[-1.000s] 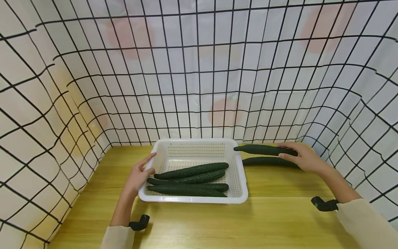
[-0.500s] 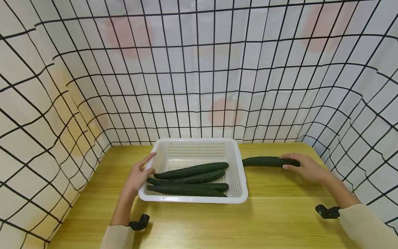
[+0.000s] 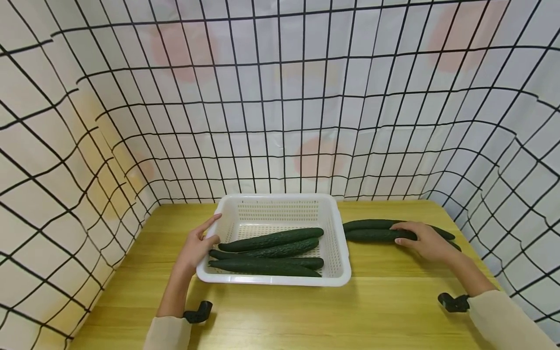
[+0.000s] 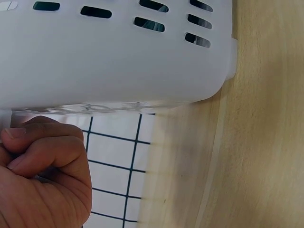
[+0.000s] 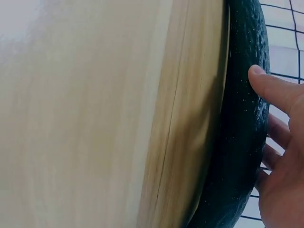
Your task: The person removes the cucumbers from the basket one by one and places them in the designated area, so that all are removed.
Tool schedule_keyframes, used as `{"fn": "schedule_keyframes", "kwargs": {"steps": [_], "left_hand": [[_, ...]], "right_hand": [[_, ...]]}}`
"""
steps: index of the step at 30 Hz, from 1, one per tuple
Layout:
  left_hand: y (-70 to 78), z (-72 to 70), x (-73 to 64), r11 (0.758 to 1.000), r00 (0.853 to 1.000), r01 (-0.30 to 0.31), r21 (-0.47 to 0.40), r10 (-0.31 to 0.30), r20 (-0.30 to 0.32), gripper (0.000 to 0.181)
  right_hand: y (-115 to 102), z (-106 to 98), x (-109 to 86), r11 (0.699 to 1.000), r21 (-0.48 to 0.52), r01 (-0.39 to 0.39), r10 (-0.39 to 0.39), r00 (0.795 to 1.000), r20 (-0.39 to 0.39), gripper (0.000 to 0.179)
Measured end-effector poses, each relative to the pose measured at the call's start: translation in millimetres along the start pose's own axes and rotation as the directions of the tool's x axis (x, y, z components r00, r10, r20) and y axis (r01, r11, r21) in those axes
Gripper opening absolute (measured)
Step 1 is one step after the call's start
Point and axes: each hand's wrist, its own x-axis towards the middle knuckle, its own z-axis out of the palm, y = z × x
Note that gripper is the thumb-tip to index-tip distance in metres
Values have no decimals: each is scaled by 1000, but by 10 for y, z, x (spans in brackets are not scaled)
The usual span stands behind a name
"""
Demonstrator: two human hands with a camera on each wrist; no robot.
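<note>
My left hand (image 3: 195,248) grips the left rim of a white plastic basket (image 3: 271,280); its fingers are curled beside the basket wall in the left wrist view. Several dark green cucumbers (image 3: 269,240) lie inside, toward the basket's near side. Right of the basket, two more cucumbers lie side by side. My right hand (image 3: 426,241) holds the nearer cucumber (image 3: 378,235) near its right part, just in front of the farther cucumber (image 3: 372,224). In the right wrist view, the thumb is on one side of the cucumber (image 5: 240,123), with the other fingers partly hidden behind it.
A yellow wooden table (image 3: 280,316) bears everything. Black wire grid panels (image 3: 280,131) over pale cloth stand along its back and both sides. A small black device (image 3: 198,311) sits at the left wrist, another black device (image 3: 453,302) at the right.
My right hand has brought its cucumber down from behind, over the other cucumber, to the near side, where both now show side by side. My left hand has stayed on the basket.
</note>
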Motion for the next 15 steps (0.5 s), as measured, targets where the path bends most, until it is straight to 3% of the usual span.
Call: {"fn": "schedule_keyframes", "kwargs": {"steps": [7, 15], "left_hand": [[15, -4, 7, 1000, 1000, 5, 2, -5, -9, 70], [36, -5, -7, 1000, 1000, -8, 7, 8, -1, 69]], "right_hand": [[-28, 42, 30, 999, -46, 12, -13, 999, -35, 41], [-148, 16, 40, 998, -39, -57, 55, 998, -43, 41]]}}
